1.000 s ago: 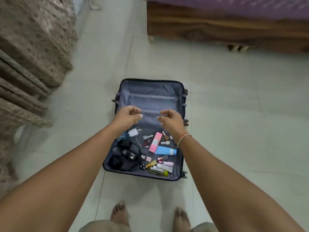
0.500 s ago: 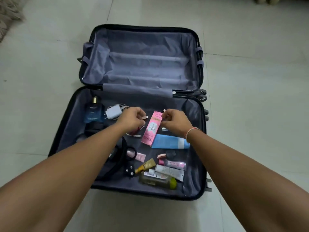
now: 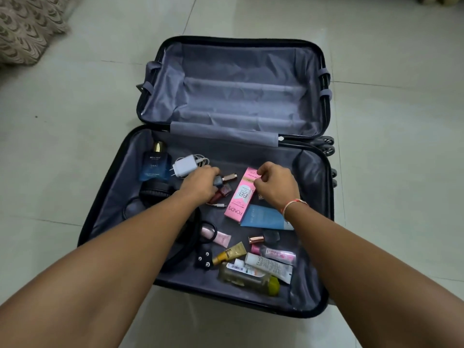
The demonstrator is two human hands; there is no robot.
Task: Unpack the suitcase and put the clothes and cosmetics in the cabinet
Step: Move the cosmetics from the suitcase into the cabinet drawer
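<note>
- Two hands down in open suitcase (image 3: 130,187) on floor.
- Left hand (image 3: 200,184): fingers curled round small nail polish bottles (image 3: 221,187).
- Right hand (image 3: 275,185): fingers pinched at pink box (image 3: 239,197); grip unclear.

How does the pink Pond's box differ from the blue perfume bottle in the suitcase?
The pink box is long, slim and opaque; the blue perfume bottle is squat, translucent and gold-capped. The box lies mid-compartment against the right hand; the bottle sits untouched in the far-left corner. Both lie flat in the suitcase.
</note>
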